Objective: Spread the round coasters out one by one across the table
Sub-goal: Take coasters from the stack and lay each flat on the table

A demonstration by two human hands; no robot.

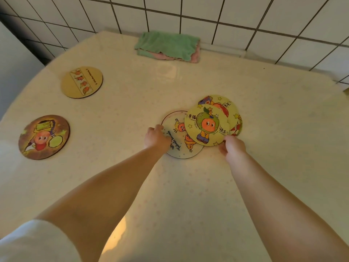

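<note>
Landmark: green cloth point(168, 44), folded over a pink one at the table's point(273, 129) far edge, below the tiled wall.
Stack: overlapping coasters point(207, 123) nearer than the cloth and a little right of it, fanned, not squared.
Top coaster: yellow point(206, 125), green-hooded figure, lying over the white coaster's right part.
White coaster: point(178, 138) leftmost of the fan, flat on the table.
Lower coasters: at least two more showing past the yellow one's far and right edges; exact count unclear.
Left hand: point(156, 138) on the white coaster's left edge, fingers curled onto it, pressing or gripping; cannot tell which.
Right hand: point(233, 146) at the yellow coaster's near-right rim, fingertips closed on that edge.
Spread singles: tan coaster point(81, 82) left of the cloth and nearer; brown coaster point(44, 137) nearer again, far left, well apart from each other.
</note>
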